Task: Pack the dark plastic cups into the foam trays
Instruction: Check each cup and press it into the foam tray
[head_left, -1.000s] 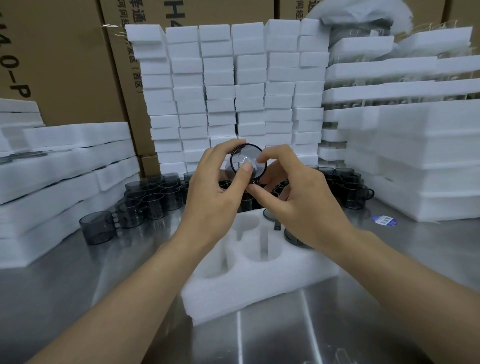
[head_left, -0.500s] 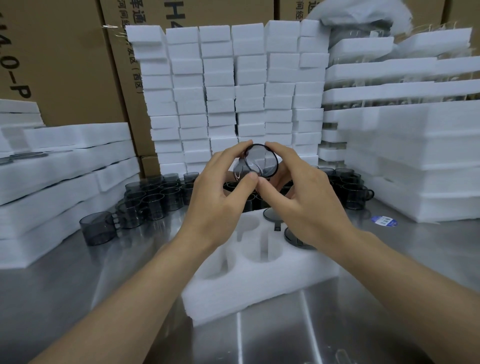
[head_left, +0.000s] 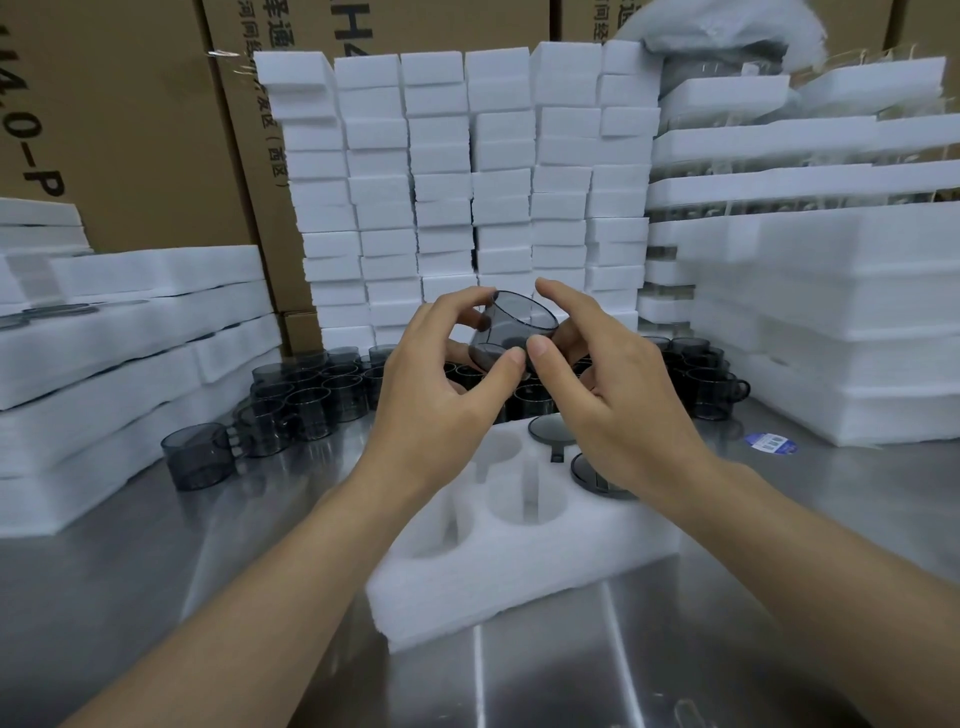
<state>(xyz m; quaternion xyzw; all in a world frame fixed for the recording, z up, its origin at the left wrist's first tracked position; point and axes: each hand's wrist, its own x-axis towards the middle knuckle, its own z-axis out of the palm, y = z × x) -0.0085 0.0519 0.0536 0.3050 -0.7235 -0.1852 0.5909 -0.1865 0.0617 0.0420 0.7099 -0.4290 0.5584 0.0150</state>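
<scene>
A packing workshop: stacked foam trays (head_left: 810, 291), cardboard cartons (head_left: 135, 130), steel table (head_left: 156, 571).

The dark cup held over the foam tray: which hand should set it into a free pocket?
Probably the left hand: the empty pockets lie nearer it, while the pockets under the right hand already hold cups. Both pinch the dark cup.

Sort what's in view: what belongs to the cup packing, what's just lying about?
Job: cup, held by left hand and right hand; foam tray with two seated cups; loose cups on the table behind it.
Lying about: cardboard boxes; blue sticker; stacked foam blocks, not in use now.
</scene>
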